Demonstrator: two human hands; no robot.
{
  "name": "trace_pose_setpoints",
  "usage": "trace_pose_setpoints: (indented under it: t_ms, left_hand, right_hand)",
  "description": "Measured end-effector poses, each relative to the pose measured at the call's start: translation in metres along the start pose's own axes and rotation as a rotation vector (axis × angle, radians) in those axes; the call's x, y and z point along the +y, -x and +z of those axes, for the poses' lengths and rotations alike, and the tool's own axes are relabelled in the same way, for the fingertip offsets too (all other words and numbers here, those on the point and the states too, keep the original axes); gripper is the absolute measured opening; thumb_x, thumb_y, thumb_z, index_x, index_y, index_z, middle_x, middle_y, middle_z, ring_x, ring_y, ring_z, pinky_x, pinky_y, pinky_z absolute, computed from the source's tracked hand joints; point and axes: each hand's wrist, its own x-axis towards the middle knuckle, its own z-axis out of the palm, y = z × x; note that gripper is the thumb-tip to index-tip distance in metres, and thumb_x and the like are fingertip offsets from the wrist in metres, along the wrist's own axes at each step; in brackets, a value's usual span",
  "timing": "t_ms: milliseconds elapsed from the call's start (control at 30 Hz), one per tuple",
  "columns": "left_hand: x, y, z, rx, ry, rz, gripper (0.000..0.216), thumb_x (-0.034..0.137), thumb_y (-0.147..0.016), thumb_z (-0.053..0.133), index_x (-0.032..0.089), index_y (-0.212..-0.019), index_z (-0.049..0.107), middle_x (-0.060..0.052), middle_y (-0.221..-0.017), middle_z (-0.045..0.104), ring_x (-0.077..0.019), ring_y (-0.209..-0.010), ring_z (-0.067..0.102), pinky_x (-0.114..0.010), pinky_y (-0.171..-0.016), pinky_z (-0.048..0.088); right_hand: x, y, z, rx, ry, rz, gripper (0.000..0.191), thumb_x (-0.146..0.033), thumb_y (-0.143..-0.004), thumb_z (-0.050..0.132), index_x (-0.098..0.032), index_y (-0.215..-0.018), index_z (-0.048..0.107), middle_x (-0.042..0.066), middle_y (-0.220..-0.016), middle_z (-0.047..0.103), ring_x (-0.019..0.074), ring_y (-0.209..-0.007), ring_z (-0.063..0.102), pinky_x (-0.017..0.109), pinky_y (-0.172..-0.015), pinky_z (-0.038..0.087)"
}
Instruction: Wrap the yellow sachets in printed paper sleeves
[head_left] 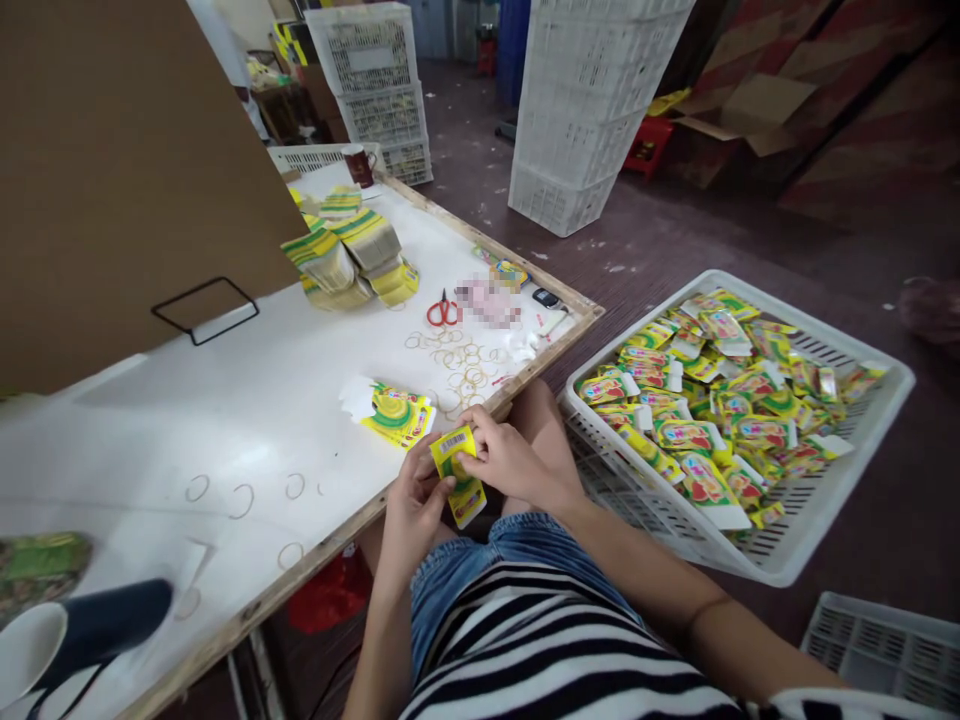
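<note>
Over my lap, just off the table edge, both hands grip a yellow and green printed packet with a barcode at its upper end. My left hand closes on its left side, thumb across the front. On the right side, my right hand pinches it, thumb pressed on its face. Whether it is one packet or a few together, I cannot tell. Close by on the table lies a small fanned pile of yellow packets with white ends. Beyond that pile many rubber bands are scattered.
A white crate full of filled yellow packets stands at my right. Red-handled scissors and stacked flat packets lie farther back on the table. A large cardboard box and a dark cylinder are left. Tall crate stacks stand behind.
</note>
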Motion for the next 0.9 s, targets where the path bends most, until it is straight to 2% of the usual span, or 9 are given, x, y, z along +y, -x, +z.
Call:
trace_pose_setpoints:
  t_ms: [333,467,567,700,800,900]
  left_hand:
    - [-0.001,-0.006,0.001,-0.010,-0.016,0.012,0.059,0.027,-0.080,0.066,0.019,-0.134,0.043,-0.013,-0.119,0.068,-0.0246,-0.107,0.066,-0.039,-0.094,0.052]
    - [-0.001,-0.007,-0.002,-0.002,0.023,-0.018,0.061,0.028,-0.079,0.067,0.020,-0.134,0.042,-0.013,-0.119,0.067,-0.0256,-0.104,0.067,-0.039,-0.089,0.054]
    - [-0.002,-0.005,-0.002,-0.016,0.033,-0.019,0.059,0.029,-0.079,0.068,0.020,-0.132,0.044,-0.014,-0.121,0.066,-0.0260,-0.108,0.065,-0.040,-0.093,0.052]
    - [-0.003,-0.005,0.001,-0.018,0.052,-0.013,0.059,0.029,-0.078,0.069,0.020,-0.132,0.045,-0.014,-0.123,0.065,-0.0265,-0.113,0.063,-0.040,-0.097,0.050]
    - [-0.001,-0.005,-0.002,0.025,0.069,-0.011,0.061,0.030,-0.076,0.071,0.021,-0.131,0.046,-0.013,-0.122,0.066,-0.0268,-0.111,0.064,-0.040,-0.096,0.051]
    - [0.002,-0.005,-0.006,0.031,0.088,-0.030,0.062,0.032,-0.074,0.074,0.020,-0.128,0.046,-0.014,-0.119,0.068,-0.0279,-0.106,0.066,-0.039,-0.089,0.054]
  right_hand:
    - [-0.006,-0.005,0.000,0.067,0.138,0.040,0.035,-0.014,-0.074,0.057,-0.022,-0.107,0.052,-0.008,-0.057,0.044,0.0147,-0.055,0.051,0.022,-0.053,0.030]
    - [0.001,-0.003,0.001,0.009,0.066,0.003,0.036,-0.017,-0.075,0.059,-0.023,-0.109,0.050,-0.009,-0.057,0.044,0.0138,-0.053,0.049,0.021,-0.052,0.030]
    - [0.006,-0.003,0.003,-0.007,0.058,0.021,0.038,-0.018,-0.074,0.061,-0.023,-0.110,0.050,-0.009,-0.057,0.045,0.0135,-0.051,0.048,0.021,-0.051,0.030]
    - [0.006,-0.005,0.007,0.060,0.159,0.056,0.038,-0.015,-0.073,0.061,-0.022,-0.109,0.053,-0.007,-0.058,0.049,0.0142,-0.052,0.050,0.022,-0.052,0.030]
    - [0.009,-0.007,0.006,0.064,0.089,-0.018,0.037,-0.016,-0.076,0.060,-0.022,-0.112,0.055,-0.007,-0.059,0.050,0.0141,-0.053,0.050,0.022,-0.053,0.033]
    - [0.014,-0.006,0.002,0.052,-0.102,-0.134,0.026,-0.019,-0.082,0.057,-0.021,-0.107,0.061,-0.003,-0.068,0.057,0.0130,-0.057,0.051,0.023,-0.056,0.039]
